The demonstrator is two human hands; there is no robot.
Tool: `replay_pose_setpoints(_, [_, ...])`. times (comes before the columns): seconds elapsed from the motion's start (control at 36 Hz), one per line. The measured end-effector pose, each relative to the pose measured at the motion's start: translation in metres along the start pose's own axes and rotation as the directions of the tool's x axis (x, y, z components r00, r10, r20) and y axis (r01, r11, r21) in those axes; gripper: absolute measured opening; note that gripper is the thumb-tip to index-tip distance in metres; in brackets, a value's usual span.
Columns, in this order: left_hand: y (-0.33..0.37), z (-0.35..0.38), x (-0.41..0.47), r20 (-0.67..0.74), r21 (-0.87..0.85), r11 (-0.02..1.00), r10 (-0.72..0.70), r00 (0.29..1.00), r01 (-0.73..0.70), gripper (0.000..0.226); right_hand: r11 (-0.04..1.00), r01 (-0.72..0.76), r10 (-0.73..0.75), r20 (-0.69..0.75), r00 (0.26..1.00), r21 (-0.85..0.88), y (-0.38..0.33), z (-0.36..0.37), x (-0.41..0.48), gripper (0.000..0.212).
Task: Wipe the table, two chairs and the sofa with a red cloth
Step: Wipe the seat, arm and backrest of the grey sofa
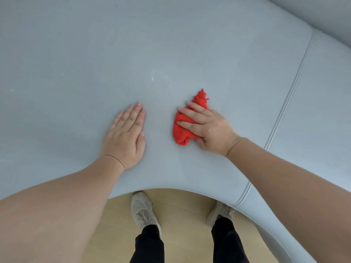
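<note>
A wide pale grey sofa seat (171,54) fills most of the head view. A bunched red cloth (182,132) lies on it right of centre. My right hand (207,128) presses down on the cloth with its fingers stretched out over it, pointing left; part of the cloth is hidden under the palm. My left hand (126,136) rests flat on the bare seat, palm down, about a hand's width left of the cloth, holding nothing.
A stitched seam (288,103) runs down the seat at the right, splitting off another cushion. The sofa's backrest (322,14) rises at the top right. Below the seat's front edge are a light wooden floor (180,204) and my two feet in pale shoes.
</note>
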State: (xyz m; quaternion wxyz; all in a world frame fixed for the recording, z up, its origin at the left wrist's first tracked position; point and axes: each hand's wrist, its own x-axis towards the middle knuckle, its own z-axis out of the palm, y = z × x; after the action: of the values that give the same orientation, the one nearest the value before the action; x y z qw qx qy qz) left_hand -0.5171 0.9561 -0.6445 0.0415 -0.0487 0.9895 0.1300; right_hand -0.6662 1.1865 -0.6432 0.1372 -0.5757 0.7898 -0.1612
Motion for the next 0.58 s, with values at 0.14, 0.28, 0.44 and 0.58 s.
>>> replay_pose_setpoints(0.14, [-0.002, 0.003, 0.0, -0.029, -0.02, 0.999, 0.025, 0.999, -0.025, 0.054, 0.999, 0.007, -0.008, -0.019, 1.0, -0.042, 0.027, -0.015, 0.019, 0.047])
replay_pose_setpoints(0.28, [-0.004, 0.006, -0.001, -0.036, -0.027, 0.999, 0.034, 0.999, -0.035, 0.054, 0.998, -0.009, 0.007, -0.022, 1.0, -0.069, 0.071, -0.034, 0.041, 0.047])
replay_pose_setpoints(0.44, [-0.006, 0.007, 0.0, -0.038, -0.028, 0.998, 0.047, 0.998, -0.048, 0.054, 0.991, -0.044, 0.034, -0.08, 0.996, -0.126, 0.121, -0.056, 0.059, 0.049])
replay_pose_setpoints(0.58, [-0.009, 0.01, -0.001, -0.034, -0.023, 0.998, 0.052, 0.998, -0.052, 0.055, 0.992, -0.072, 0.059, -0.134, 0.989, -0.099, 0.146, -0.063, 0.069, 0.05])
